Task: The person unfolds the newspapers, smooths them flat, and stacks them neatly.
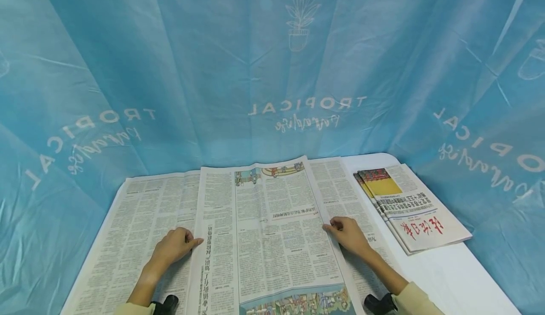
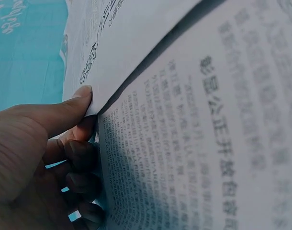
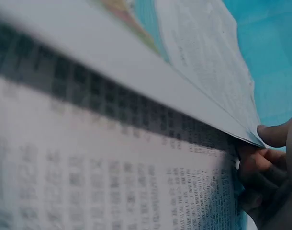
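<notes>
One newspaper sheet [image 1: 272, 239], with coloured pictures at its top and bottom, lies over a wider spread newspaper [image 1: 136, 220]. My left hand [image 1: 171, 248] pinches the left edge of the upper sheet between thumb and curled index finger, which the left wrist view shows close up. On the opposite side my right hand [image 1: 350, 235] pinches the right edge, thumb [image 3: 273, 135] on top and fingers curled beneath. Both long edges are lifted off the print below, leaving a dark shadow gap in each wrist view. The sheet's near end runs out of the head view.
A small stack of folded newspapers [image 1: 419, 227] with red lettering sits to the right on the white table [image 1: 451, 272]. A blue curtain [image 1: 221, 78] with white lettering hangs behind the table and along both sides.
</notes>
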{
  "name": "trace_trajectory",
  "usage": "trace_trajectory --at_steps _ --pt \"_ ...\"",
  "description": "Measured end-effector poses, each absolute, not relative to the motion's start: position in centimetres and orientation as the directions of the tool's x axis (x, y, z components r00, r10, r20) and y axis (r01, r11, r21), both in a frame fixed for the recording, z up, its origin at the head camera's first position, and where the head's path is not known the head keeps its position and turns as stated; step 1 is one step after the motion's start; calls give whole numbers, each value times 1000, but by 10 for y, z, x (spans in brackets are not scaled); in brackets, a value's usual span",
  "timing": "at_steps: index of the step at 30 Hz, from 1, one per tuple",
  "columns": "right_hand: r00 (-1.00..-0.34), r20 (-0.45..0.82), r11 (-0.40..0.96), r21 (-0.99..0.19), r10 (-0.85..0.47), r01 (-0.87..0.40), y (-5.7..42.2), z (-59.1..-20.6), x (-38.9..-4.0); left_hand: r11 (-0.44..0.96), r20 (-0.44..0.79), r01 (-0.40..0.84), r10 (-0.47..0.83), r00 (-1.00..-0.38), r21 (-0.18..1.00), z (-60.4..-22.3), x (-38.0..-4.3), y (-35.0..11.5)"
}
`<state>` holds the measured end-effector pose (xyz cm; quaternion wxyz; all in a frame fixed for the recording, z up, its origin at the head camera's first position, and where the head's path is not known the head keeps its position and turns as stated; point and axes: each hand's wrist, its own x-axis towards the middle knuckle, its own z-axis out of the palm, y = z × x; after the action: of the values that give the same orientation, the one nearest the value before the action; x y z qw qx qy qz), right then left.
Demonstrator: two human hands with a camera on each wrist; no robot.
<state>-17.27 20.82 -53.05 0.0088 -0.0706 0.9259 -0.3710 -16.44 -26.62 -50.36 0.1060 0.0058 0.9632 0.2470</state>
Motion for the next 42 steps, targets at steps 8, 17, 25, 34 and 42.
trace_trajectory --at_steps 8,17,25,34,42 --pt "-954 -135 415 -910 -269 12 223 -525 -161 877 -222 -59 55 -974 477 -499 -163 -265" --pt "-918 -226 337 -935 -326 110 237 -527 -156 879 -235 -80 38 -971 470 -500 -164 -264" --pt "-903 -209 302 -949 -376 94 242 -531 -160 883 -247 -63 61 -967 464 -501 -165 -265" --pt "-901 -115 284 -959 -419 -9 240 -535 -162 881 -248 -42 86 -965 471 -500 -164 -266" --pt "-917 -89 308 -951 -390 -39 238 -537 -162 891 -243 -10 112 -964 454 -498 -163 -263"
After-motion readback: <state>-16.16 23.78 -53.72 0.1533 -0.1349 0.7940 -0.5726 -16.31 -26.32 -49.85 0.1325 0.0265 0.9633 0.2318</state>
